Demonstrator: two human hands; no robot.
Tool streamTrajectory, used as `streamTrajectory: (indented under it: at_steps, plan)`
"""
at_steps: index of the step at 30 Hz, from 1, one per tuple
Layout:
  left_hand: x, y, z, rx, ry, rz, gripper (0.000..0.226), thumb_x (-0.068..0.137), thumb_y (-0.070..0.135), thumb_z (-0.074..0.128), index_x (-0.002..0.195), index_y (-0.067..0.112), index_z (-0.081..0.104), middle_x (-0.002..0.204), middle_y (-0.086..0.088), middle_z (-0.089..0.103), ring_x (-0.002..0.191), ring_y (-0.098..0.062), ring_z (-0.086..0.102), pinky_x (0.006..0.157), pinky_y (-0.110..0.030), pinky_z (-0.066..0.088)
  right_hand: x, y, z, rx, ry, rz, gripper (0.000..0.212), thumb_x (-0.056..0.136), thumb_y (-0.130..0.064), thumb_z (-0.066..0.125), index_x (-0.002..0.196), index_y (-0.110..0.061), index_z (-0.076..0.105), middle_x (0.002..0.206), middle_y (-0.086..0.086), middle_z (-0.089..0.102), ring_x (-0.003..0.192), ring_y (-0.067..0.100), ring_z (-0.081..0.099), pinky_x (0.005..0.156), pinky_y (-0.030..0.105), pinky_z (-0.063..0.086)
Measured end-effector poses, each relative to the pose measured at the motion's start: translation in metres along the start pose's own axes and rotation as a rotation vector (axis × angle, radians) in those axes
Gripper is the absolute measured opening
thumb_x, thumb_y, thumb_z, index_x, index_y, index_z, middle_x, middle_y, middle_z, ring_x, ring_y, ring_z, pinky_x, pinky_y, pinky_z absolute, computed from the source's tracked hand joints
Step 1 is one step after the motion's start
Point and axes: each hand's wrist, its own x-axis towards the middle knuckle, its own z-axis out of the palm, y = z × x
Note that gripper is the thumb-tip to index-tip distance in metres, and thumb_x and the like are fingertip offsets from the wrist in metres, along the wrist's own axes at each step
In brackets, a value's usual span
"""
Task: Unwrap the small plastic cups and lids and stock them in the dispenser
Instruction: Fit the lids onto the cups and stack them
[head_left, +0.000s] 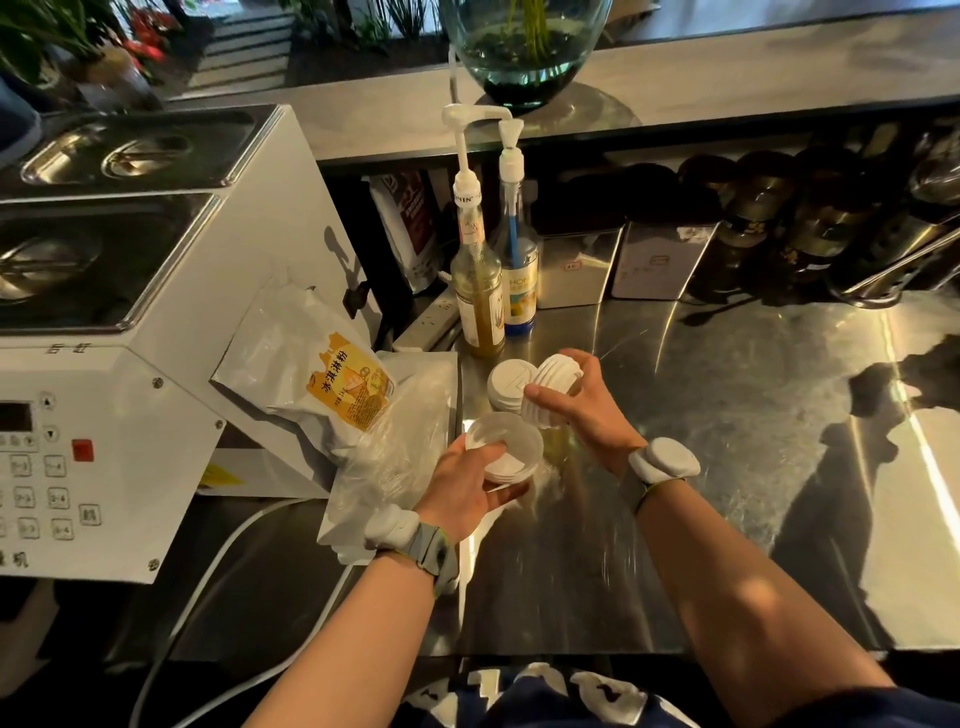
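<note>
Step in hand, by guess: stripping wrap from lids.
Left hand (460, 483) closed on wrapped stack (501, 449), thumb inside clear film.
Right hand (579, 402) closed around ribbed white lid stack (550, 395) above steel counter (727, 415).
Advice: pull film slowly, keep stacks square.
Film thin, crinkly; lids round, rigid.
Dispenser not identified.

Glossy steel counter (727, 395) — plastic lids (550, 387).

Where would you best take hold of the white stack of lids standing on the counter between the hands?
Probably by its ribbed sides, coming straight down from above. The stack of lids stands upright with its flat top free, but the right hand crowds its right side and the syrup bottle stands just behind.
</note>
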Motion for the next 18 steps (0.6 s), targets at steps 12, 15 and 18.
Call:
streamTrajectory:
  at_steps: [12, 15, 18]
  plan:
    - [0.0, 0.007, 0.0, -0.086, -0.026, 0.156, 0.038, 0.101, 0.035, 0.055, 0.138, 0.023, 0.053, 0.133, -0.015, 0.065, 0.116, -0.037, 0.066, 0.087, -0.05, 0.06, -0.013, -0.004, 0.012, -0.068, -0.093, -0.085, 0.048, 0.069, -0.017, 0.09, 0.099, -0.015, 0.053, 0.1, 0.004, 0.064, 0.087, 0.017, 0.065, 0.08, 0.033, 0.057]
    - [0.002, 0.013, -0.001, -0.069, 0.009, 0.219, 0.039, 0.1, 0.03, 0.059, 0.139, 0.024, 0.053, 0.132, -0.015, 0.063, 0.117, -0.037, 0.065, 0.082, -0.05, 0.061, -0.017, -0.003, 0.011, -0.237, -0.078, -0.111, 0.039, 0.072, -0.017, 0.088, 0.094, -0.011, 0.056, 0.09, 0.0, 0.061, 0.081, 0.014, 0.061, 0.075, 0.027, 0.054]
    - [0.002, 0.018, -0.003, 0.014, 0.018, 0.283, 0.04, 0.1, 0.028, 0.061, 0.138, 0.026, 0.052, 0.132, -0.013, 0.061, 0.119, -0.038, 0.062, 0.08, -0.051, 0.061, -0.021, -0.009, 0.012, -0.432, -0.089, -0.171, 0.035, 0.076, -0.018, 0.085, 0.098, -0.012, 0.059, 0.095, -0.004, 0.06, 0.089, 0.013, 0.06, 0.075, 0.019, 0.051]
